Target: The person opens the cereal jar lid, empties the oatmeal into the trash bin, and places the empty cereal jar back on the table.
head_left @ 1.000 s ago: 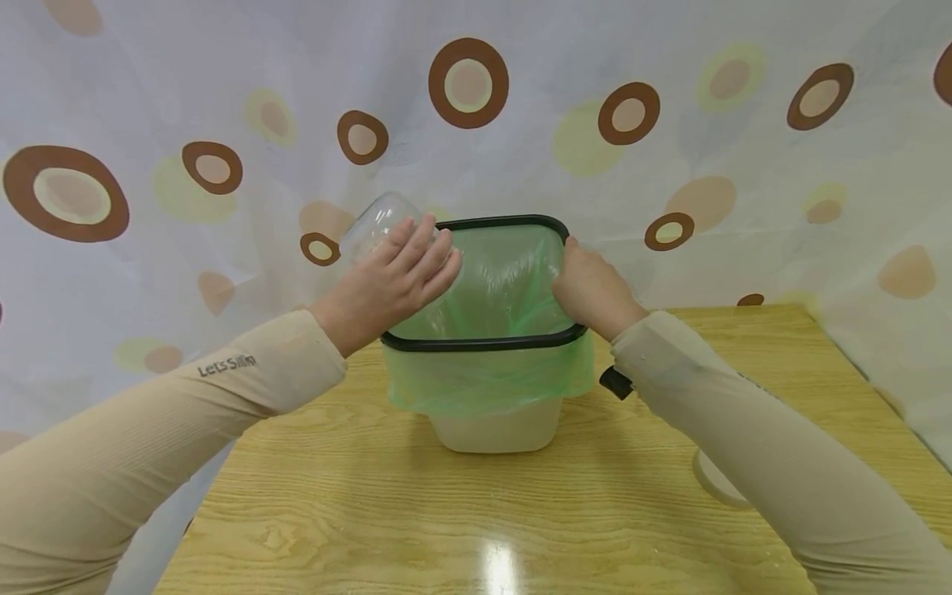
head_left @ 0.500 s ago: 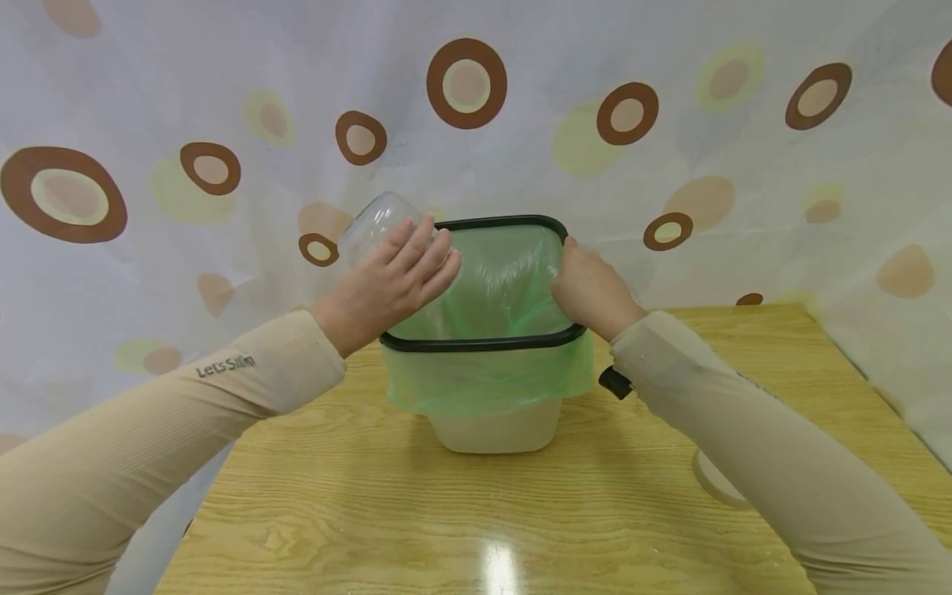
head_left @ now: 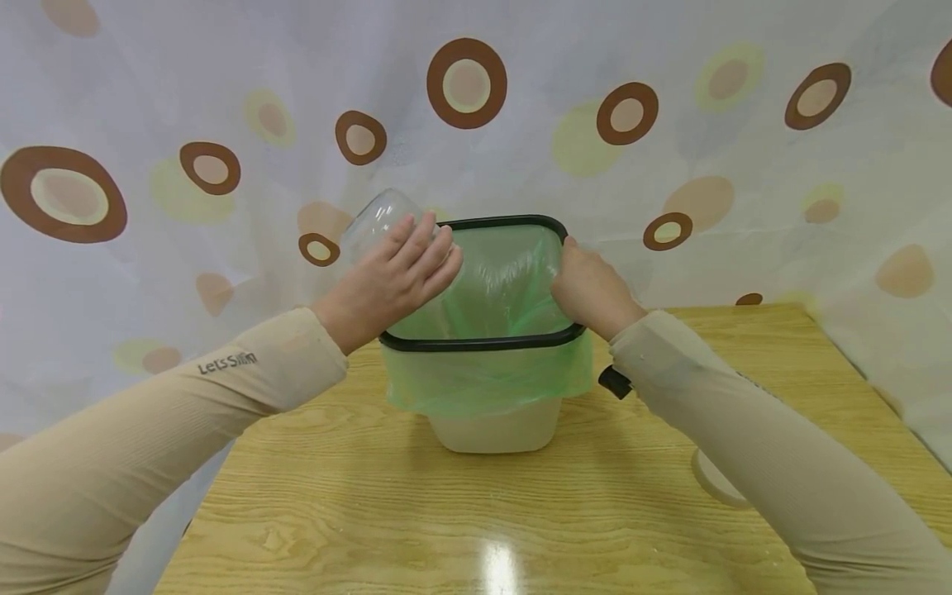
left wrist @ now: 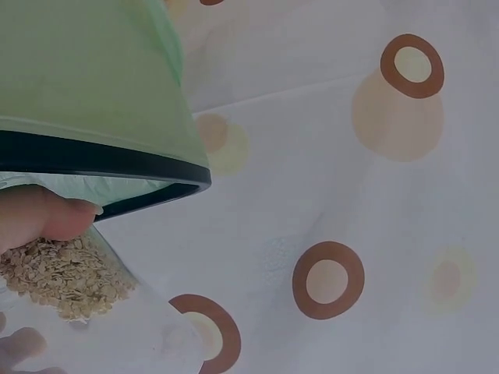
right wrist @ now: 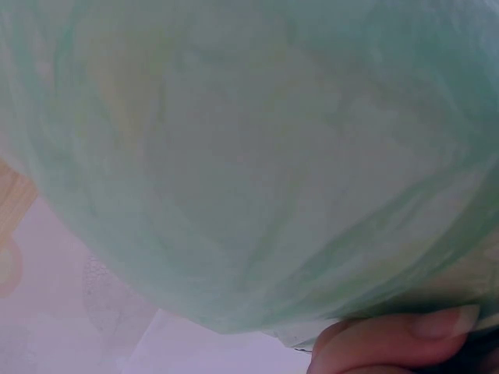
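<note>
My left hand (head_left: 394, 281) holds a clear jar (head_left: 378, 218) tilted over the left side of a bin (head_left: 494, 430). The hand covers the jar's mouth side in the head view. Pale oat flakes (left wrist: 70, 279) show inside the jar in the left wrist view, close to the bin's black rim (head_left: 487, 343). A thin green bag (head_left: 483, 380) lines the whitish bin and hangs down over its outside. On the bin's right side, my right hand (head_left: 595, 289) grips the rim. Its thumb (right wrist: 390, 339) shows beside the bag in the right wrist view.
The bin stands on a wood-grain table (head_left: 357, 504). A round pale disc (head_left: 717, 482) lies at the right, partly behind the right sleeve. Below the right wrist is a small black piece (head_left: 616, 383). A patterned sheet (head_left: 521, 107) hangs behind the table.
Both hands keep their places on the jar and the rim. The left hand and jar have shifted up very slightly.
</note>
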{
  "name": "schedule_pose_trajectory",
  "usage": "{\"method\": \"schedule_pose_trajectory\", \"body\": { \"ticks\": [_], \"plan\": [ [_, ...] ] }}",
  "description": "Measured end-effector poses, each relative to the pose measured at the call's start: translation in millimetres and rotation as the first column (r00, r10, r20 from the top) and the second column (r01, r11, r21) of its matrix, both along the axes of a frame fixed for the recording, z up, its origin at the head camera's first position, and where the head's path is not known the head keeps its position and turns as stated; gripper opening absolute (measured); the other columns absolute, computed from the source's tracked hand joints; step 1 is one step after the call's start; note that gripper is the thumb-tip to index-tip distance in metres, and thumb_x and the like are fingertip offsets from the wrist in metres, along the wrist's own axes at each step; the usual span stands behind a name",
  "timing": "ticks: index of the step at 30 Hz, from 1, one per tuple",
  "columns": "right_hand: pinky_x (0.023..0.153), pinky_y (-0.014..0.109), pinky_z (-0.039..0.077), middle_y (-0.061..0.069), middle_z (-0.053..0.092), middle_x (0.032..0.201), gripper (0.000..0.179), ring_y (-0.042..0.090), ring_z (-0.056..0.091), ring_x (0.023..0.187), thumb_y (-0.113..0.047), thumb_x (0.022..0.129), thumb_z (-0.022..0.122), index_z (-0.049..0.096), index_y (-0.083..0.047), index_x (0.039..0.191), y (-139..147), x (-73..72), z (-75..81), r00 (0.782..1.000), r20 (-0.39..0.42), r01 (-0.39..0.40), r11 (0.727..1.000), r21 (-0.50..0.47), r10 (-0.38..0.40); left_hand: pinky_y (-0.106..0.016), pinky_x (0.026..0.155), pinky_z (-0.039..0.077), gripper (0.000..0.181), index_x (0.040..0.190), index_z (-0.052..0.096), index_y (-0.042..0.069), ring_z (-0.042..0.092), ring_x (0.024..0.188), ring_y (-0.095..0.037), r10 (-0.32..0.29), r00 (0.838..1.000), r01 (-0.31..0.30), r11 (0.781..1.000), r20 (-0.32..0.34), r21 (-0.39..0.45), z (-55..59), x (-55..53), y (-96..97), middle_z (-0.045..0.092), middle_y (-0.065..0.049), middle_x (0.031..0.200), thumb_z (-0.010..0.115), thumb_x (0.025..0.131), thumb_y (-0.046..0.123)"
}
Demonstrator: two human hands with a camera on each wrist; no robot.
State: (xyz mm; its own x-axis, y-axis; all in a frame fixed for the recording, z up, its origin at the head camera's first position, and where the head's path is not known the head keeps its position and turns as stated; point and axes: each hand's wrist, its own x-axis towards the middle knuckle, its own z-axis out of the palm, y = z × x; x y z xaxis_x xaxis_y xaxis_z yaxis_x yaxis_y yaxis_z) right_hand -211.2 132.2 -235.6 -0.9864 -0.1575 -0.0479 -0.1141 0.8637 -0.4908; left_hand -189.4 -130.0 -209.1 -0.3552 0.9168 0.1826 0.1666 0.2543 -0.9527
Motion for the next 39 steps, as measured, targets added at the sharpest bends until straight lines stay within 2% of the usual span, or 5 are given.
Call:
{"method": "schedule_pose_trajectory", "body": {
  "ticks": [9,17,23,34,39],
  "plan": [
    [0.041,0.024,0.023,0.001,0.036,0.049,0.062,0.009,0.02,0.039,-0.001,0.095,0.03,0.003,0.011,0.15,0.2,-0.9,0.1,1.0,0.006,0.009,1.0,0.004,-0.009,-0.044,0.107,0.033,0.053,0.136,0.043,0.005,0.044,0.127,-0.037,-0.002,1.0,0.002,1.0,-0.001,-0.007,-0.4,-0.8,3.2,0.048,-0.017,0.135,0.066,0.088,0.008],
    [0.041,0.024,0.023,0.001,0.035,0.049,0.063,0.009,0.02,0.04,-0.001,0.095,0.03,0.003,0.011,0.15,1.1,0.0,-0.6,1.0,0.007,0.006,1.0,-0.013,-0.006,-0.042,0.105,0.035,0.045,0.132,0.046,0.005,0.046,0.123,-0.034,-0.02,1.0,0.021,0.998,-0.019,0.056,1.1,-6.2,7.6,0.05,-0.016,0.13,0.062,0.091,0.003],
    [0.041,0.025,0.023,0.001,0.036,0.049,0.064,0.009,0.02,0.04,-0.002,0.095,0.031,0.002,0.01,0.15,1.1,0.7,-0.5,1.0,0.014,0.006,1.0,-0.019,-0.005,-0.043,0.105,0.035,0.048,0.134,0.046,0.005,0.046,0.125,-0.036,-0.007,1.0,0.007,1.0,-0.019,0.008,-1.3,-3.9,6.9,0.05,-0.016,0.132,0.064,0.089,0.005],
    [0.041,0.025,0.024,0.001,0.036,0.049,0.063,0.009,0.021,0.039,-0.002,0.095,0.03,0.002,0.01,0.15,1.3,-0.6,-0.2,1.0,0.011,0.001,1.0,-0.022,-0.001,-0.044,0.106,0.034,0.047,0.134,0.046,0.006,0.046,0.124,-0.035,-0.009,1.0,0.009,1.0,-0.022,-0.001,-1.2,-3.1,6.6,0.05,-0.016,0.132,0.064,0.09,0.006],
    [0.04,0.024,0.023,0.001,0.036,0.05,0.063,0.01,0.021,0.04,-0.003,0.095,0.031,0.004,0.01,0.15,0.4,-1.5,-0.1,1.0,0.01,0.004,1.0,-0.016,-0.004,-0.043,0.105,0.035,0.044,0.133,0.048,0.007,0.047,0.123,-0.035,-0.046,0.999,0.046,0.999,-0.025,-0.009,-2.8,-3.8,8.8,0.052,-0.015,0.13,0.062,0.091,0.006]
  ]
}}
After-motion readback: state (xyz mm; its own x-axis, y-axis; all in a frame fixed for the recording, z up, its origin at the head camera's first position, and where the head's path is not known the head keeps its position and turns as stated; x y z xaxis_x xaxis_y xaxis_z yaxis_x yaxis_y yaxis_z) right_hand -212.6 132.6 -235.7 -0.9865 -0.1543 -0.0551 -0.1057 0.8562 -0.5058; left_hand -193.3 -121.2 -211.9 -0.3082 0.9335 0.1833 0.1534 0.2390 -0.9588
